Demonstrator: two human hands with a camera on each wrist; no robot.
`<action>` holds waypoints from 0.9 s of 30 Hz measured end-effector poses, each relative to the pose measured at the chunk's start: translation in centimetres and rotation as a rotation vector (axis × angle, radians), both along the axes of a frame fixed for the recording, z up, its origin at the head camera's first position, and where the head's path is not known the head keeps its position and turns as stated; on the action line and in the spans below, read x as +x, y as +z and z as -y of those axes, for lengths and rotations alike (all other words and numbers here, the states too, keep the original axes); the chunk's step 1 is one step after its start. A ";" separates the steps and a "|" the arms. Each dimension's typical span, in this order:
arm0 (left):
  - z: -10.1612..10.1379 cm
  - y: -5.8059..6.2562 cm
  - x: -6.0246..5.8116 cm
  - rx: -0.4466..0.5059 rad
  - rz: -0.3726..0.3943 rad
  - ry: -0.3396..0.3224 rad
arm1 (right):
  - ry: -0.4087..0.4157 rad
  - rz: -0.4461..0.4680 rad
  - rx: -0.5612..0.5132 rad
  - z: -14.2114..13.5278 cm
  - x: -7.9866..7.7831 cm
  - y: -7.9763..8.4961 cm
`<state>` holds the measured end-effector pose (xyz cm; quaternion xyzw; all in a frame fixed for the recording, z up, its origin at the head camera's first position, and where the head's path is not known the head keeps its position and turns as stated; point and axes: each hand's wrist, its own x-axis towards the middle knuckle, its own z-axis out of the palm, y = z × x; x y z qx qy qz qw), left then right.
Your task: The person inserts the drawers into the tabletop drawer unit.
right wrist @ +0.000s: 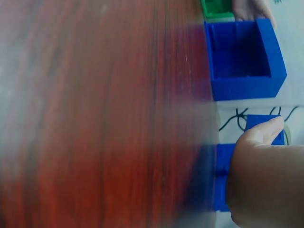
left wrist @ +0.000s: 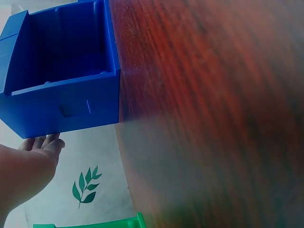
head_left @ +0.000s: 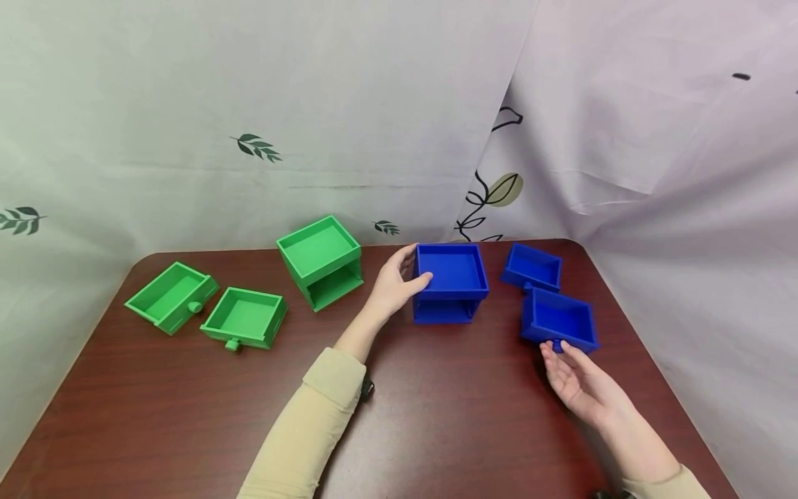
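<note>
Gripping blue cabinet (head_left: 450, 283): left hand (head_left: 394, 285) | blue drawer (head_left: 558, 320) touching right hand (head_left: 576, 378)

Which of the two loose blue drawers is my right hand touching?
The nearer blue plastic drawer; right hand fingertips meet its knob. The other drawer sits farther back.

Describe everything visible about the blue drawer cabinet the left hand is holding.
The blue drawer cabinet is a boxy shell of matte plastic, standing upright near the far middle of the dark wooden table. Its top forms a shallow open tray; below, its front opening shows empty, with no drawer inside. The left hand grips its left side, thumb on the rim. Two blue drawers lie apart to its right.
</note>
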<state>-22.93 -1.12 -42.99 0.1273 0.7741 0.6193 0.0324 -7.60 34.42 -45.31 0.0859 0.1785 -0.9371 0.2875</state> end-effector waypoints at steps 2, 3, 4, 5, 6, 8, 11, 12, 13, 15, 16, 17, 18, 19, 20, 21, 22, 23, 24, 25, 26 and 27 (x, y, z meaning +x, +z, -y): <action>0.0 0.0 0.0 0.000 -0.002 0.001 | 0.022 -0.017 0.010 0.4 -0.1 0.1; 0.0 0.0 -0.1 0.000 -0.002 0.002 | 0.032 -0.020 0.013 0.6 -0.1 0.1; 0.0 -0.1 -0.1 0.001 -0.002 0.002 | 0.042 -0.023 0.018 0.9 -0.1 0.2; 0.0 -0.1 -0.1 0.002 -0.002 0.002 | 0.051 -0.023 0.025 1.1 0.0 0.2; 0.0 -0.1 -0.1 0.001 -0.002 0.002 | 0.059 -0.026 0.033 1.3 0.0 0.3; 0.0 -0.2 -0.1 0.002 -0.001 0.000 | 0.074 -0.029 0.047 1.6 0.1 0.4; 0.0 -0.3 -0.1 0.005 0.003 -0.001 | 0.100 -0.044 0.067 2.2 0.2 0.4; 0.0 -0.3 -0.1 0.008 0.004 -0.001 | 0.109 -0.051 0.073 2.4 0.2 0.4; 0.0 -0.3 -0.2 0.011 0.005 -0.001 | 0.117 -0.055 0.078 2.6 0.2 0.4; 0.0 -0.4 -0.2 0.019 0.007 0.000 | 0.133 -0.064 0.095 3.0 0.2 0.4; 0.0 -0.4 -0.2 0.022 0.008 0.001 | 0.137 -0.069 0.107 3.2 0.3 0.4; 0.0 -0.4 -0.2 0.026 0.009 0.001 | 0.140 -0.071 0.118 3.3 0.3 0.4; 0.0 -0.4 -0.2 0.029 0.009 0.002 | 0.141 -0.072 0.129 3.5 0.3 0.4; 0.0 -0.4 -0.1 0.031 0.009 0.002 | 0.142 -0.076 0.141 3.6 0.4 0.4; -0.1 -0.4 -0.1 0.033 0.010 0.002 | 0.144 -0.080 0.151 3.8 0.4 0.4; -0.1 -0.4 -0.1 0.035 0.011 0.003 | 0.145 -0.086 0.159 3.9 0.4 0.4; -0.1 -0.4 -0.1 0.038 0.010 0.003 | 0.146 -0.090 0.166 4.0 0.4 0.3; -0.1 -0.4 -0.1 0.040 0.009 0.002 | 0.149 -0.095 0.170 4.2 0.5 0.3; -0.1 -0.4 -0.1 0.041 0.008 0.002 | 0.150 -0.100 0.175 4.3 0.5 0.3; -0.1 -0.4 -0.1 0.040 0.008 0.002 | 0.152 -0.103 0.180 4.5 0.5 0.2; -0.1 -0.3 0.0 0.038 0.007 0.003 | 0.154 -0.107 0.187 4.6 0.5 0.2; -0.1 -0.3 0.0 0.035 0.007 0.004 | 0.154 -0.109 0.193 4.8 0.5 0.2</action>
